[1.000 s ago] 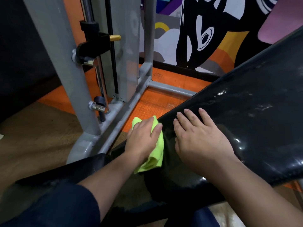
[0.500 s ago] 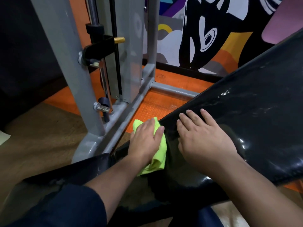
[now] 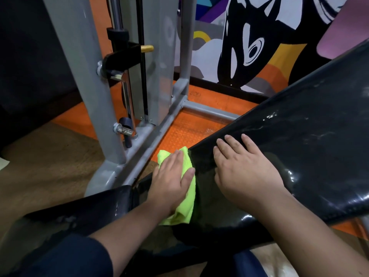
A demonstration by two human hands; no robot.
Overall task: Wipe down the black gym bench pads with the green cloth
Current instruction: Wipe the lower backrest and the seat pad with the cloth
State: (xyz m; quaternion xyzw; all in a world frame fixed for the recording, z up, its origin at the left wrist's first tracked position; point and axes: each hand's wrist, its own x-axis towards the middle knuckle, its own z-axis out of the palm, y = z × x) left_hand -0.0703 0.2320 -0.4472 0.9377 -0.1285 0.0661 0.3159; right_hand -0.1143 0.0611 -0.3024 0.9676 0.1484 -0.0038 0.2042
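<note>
A glossy black inclined back pad (image 3: 299, 148) rises from the centre toward the upper right. A second black seat pad (image 3: 85, 208) lies low at the lower left. My left hand (image 3: 171, 182) presses the bright green cloth (image 3: 186, 202) against the left side edge of the inclined pad, near its lower end, fingers spread over the cloth. To its right my right hand (image 3: 243, 170) rests flat on the top face of the same pad, fingers apart, holding nothing.
A grey steel machine frame (image 3: 127, 164) with uprights, a chrome guide rod and a black carriage with a brass pin (image 3: 146, 48) stands just left of the bench. Orange rubber flooring (image 3: 191, 126) lies behind it, brown floor (image 3: 46, 162) to the left, a painted mural wall (image 3: 249, 43) behind.
My left hand has spread flatter on the green cloth against the pad's side edge. The view has shifted slightly; the right hand stays planted on the pad.
</note>
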